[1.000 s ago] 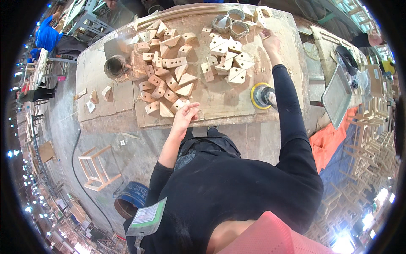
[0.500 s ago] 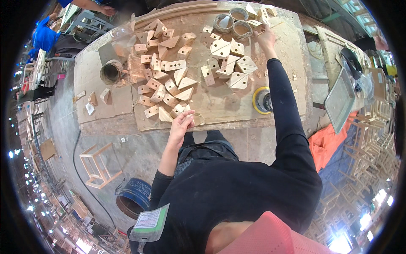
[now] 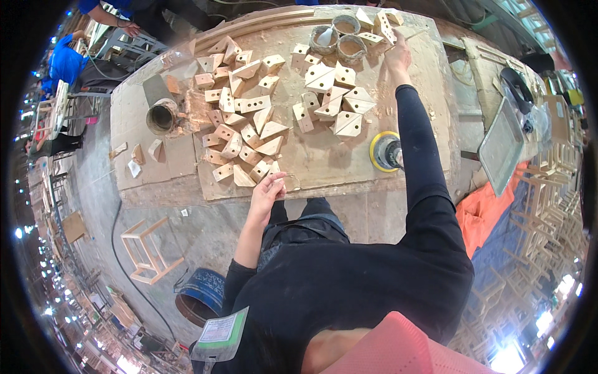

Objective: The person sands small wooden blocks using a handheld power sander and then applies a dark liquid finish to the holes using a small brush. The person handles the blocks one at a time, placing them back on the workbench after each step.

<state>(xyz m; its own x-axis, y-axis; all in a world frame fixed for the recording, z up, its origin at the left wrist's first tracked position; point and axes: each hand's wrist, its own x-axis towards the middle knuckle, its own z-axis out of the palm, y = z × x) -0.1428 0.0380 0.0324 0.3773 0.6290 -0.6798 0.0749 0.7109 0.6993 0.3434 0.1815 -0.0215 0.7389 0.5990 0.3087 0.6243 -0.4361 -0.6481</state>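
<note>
My left hand [image 3: 269, 189] is at the table's near edge, fingertips pinched together beside the pile of wooden blocks [image 3: 249, 137]; whatever they hold is too small to make out. At the far right, my right hand [image 3: 397, 60] has its fingers closed, with a thin stick [image 3: 416, 34] jutting past them. Just left of its fingertips stands a drilled wooden block [image 3: 384, 28]. Three round pots [image 3: 350, 48] stand close by, one with a white utensil [image 3: 326, 37] in it. A second group of drilled, angle-cut blocks [image 3: 334, 100] lies nearer to me.
A round sander with a yellow rim [image 3: 384, 151] lies under my right forearm. On the left are an open can [image 3: 163, 116] and loose offcuts [image 3: 156, 150]. A grey tray [image 3: 501, 147] is off to the right. Another person's hand [image 3: 129, 28] shows at the far left.
My right hand has shifted slightly right, away from the standing block, and the thin stick now shows at its fingers. My left hand stays near the table edge. The view has tilted a little.
</note>
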